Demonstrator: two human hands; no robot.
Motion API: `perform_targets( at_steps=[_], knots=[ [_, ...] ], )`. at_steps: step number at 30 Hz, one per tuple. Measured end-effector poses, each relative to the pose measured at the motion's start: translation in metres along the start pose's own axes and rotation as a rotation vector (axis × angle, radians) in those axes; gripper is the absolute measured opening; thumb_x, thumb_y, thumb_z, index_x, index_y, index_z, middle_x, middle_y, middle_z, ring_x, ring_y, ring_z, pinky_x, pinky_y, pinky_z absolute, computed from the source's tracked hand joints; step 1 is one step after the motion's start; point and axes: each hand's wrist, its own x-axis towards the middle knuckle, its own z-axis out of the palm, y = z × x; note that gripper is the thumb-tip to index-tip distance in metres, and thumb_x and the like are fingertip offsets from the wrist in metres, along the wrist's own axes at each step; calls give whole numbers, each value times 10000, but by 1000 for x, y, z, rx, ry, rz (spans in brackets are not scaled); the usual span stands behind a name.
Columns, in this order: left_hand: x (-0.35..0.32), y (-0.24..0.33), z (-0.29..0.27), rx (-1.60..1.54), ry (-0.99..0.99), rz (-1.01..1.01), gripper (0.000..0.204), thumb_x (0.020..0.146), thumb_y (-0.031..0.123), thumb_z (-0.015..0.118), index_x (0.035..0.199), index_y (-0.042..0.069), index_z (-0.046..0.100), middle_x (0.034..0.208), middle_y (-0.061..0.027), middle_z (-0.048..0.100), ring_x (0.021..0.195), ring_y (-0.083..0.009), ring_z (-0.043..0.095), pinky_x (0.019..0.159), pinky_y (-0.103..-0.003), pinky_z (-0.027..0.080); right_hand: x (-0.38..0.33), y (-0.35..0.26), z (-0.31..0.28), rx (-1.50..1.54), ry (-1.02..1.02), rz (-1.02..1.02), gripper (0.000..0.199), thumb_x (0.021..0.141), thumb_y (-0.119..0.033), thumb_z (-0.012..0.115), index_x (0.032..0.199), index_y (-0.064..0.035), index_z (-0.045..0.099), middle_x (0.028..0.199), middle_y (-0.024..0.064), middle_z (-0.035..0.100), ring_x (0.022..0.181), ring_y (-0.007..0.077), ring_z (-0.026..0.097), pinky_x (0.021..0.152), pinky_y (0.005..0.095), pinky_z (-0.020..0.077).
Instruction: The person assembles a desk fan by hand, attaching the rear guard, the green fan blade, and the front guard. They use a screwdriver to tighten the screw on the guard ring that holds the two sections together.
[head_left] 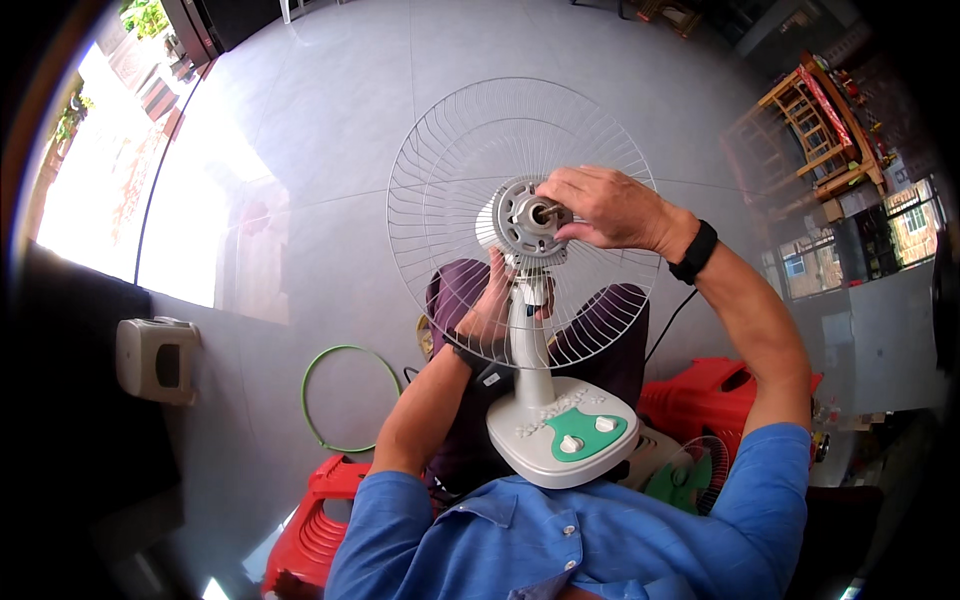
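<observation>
I see the fan (545,400) standing on my lap, its base near me and its neck rising away toward the motor hub (525,220) at the middle of the wire guard (450,150). My right hand (605,208) is the nearer one to the hub: it comes in from the right, fingers pinched around the short shaft (550,212), which points out toward that hand. My left hand (490,305) sits lower, behind the guard, fingers curled against the neck just under the motor.
</observation>
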Motion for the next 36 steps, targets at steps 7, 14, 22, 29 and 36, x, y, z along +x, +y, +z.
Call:
perform_targets(
  at_steps=[7,14,22,29,36],
  knots=[
    [-5,1,4,-14,142,15,993,795,943,199,1179,105,569,807,-75,602,625,-217,575,577,-334,484,2,-29,33,-115,209,329,572,727,-535,837,811,-37,571,743,103,637,616,283,644,627,375,523],
    [-6,1,3,-10,153,25,994,780,954,213,1177,115,570,811,-73,608,628,-214,581,567,-338,487,7,-36,27,-97,115,384,472,788,-427,820,896,-29,591,750,107,643,653,289,668,635,396,533],
    [-7,6,14,77,81,56,981,834,911,181,1271,107,535,818,-79,612,654,-203,611,580,-326,519,12,-12,13,280,13,206,528,797,-269,832,1219,-87,573,917,100,695,801,265,727,712,368,594],
    [-9,0,0,2,188,47,969,834,916,224,1203,87,564,838,-88,637,628,-217,617,568,-341,521,11,-17,30,299,129,245,534,794,-267,852,1220,-87,585,921,117,744,764,245,749,686,323,607],
    [-7,-1,8,-1,213,68,970,831,923,238,1094,67,611,777,-83,645,608,-220,621,566,-344,527,10,-20,33,308,199,256,501,793,-255,857,1179,-73,595,851,112,737,704,229,741,654,319,600]
  ],
)
